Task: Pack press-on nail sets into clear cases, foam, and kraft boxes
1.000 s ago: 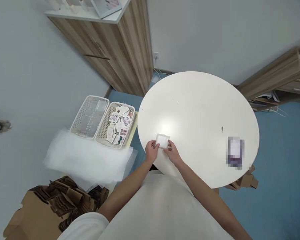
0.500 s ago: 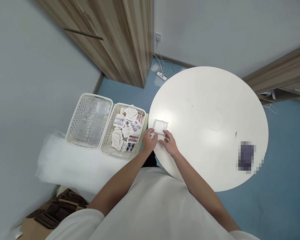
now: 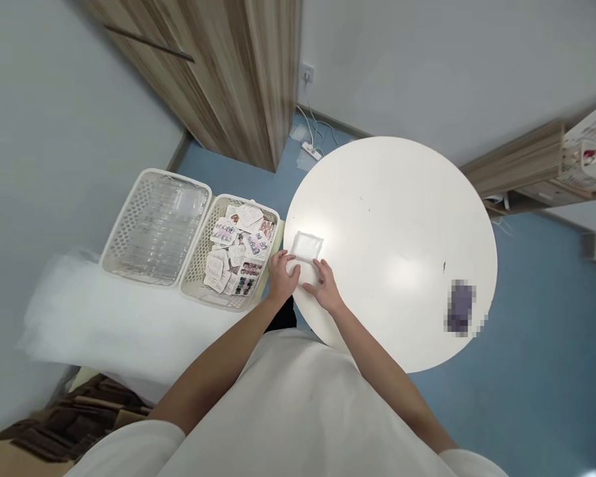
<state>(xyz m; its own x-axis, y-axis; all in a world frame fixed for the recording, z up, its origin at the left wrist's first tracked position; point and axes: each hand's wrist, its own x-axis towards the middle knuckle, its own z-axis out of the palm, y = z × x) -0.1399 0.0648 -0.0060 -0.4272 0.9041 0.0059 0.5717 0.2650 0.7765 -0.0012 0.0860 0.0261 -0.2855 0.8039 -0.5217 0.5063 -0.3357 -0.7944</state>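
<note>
A small clear rectangular packet or case [image 3: 307, 246] lies on the white round table [image 3: 387, 199], close to its left edge. At its near left corner is my left hand [image 3: 283, 275], fingertips touching the edge, thumb and fingers apart. My right hand [image 3: 324, 286] reaches the near right corner with its fingertips, and its thumb is spread away. Neither hand is closed around the packet. What the packet holds, if anything, is too small to tell.
Left of the table stand a white basket [image 3: 205, 290] of printed cards and nail sets and another basket [image 3: 110, 252] of clear plastic cases. Translucent white wrap [image 3: 89, 311] lies nearer. A blurred dark object [image 3: 460, 307] rests at the table's right.
The view has shifted, so the table and baskets appear further left. My fingers have loosened at the packet's near edge, and more of the packet shows.
</note>
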